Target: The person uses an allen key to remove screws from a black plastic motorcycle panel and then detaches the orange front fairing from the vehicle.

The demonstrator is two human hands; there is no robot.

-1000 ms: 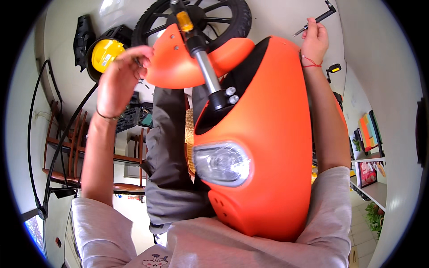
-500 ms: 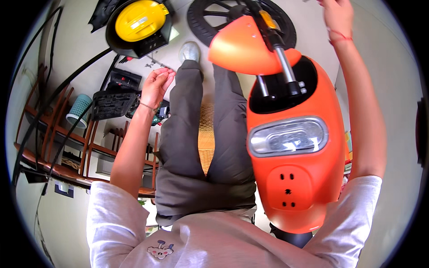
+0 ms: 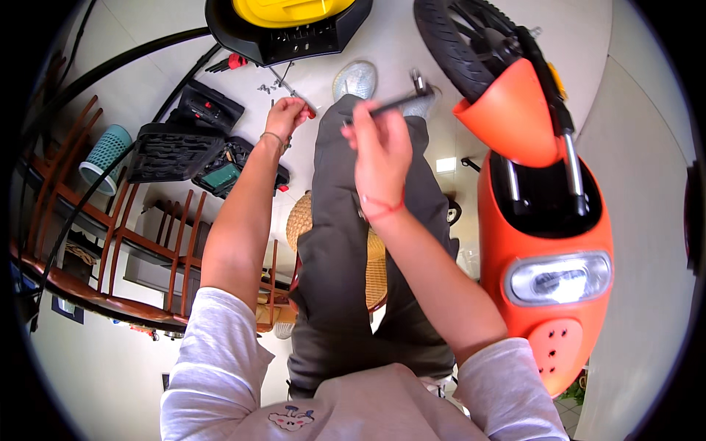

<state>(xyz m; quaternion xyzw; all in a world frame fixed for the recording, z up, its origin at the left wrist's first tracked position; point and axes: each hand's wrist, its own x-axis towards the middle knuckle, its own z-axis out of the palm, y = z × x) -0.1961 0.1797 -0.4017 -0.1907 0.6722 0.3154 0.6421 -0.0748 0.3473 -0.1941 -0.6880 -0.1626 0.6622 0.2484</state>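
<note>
My right hand (image 3: 382, 151) is closed around a dark bar-like tool with a metal socket-like end, seemingly a socket wrench (image 3: 401, 103), raised above my lower legs and slightly blurred. To its left, my left hand (image 3: 285, 119) has its fingers pinched together; what they hold, if anything, is hidden. Right by those fingers, a thin screwdriver (image 3: 300, 97) with a red handle end appears to lie on the floor. On the right stands an orange scooter body (image 3: 507, 242) with a headlight (image 3: 559, 278), silver fork tubes (image 3: 572, 165), an orange fender (image 3: 518, 117) and a black front wheel (image 3: 471, 44).
An opened black tool case (image 3: 173, 151) lies left of my legs, with small screws (image 3: 272, 87) on the floor above it. A black part with a yellow cover (image 3: 294, 44) sits at the top. Wooden chairs (image 3: 110, 220) and a light-blue basket (image 3: 107, 156) stand left.
My right hand has come from the upper right to the middle, carrying the tool. My left hand shifted slightly up and right. The view turned, and the scooter's front wheel and fender now point differently.
</note>
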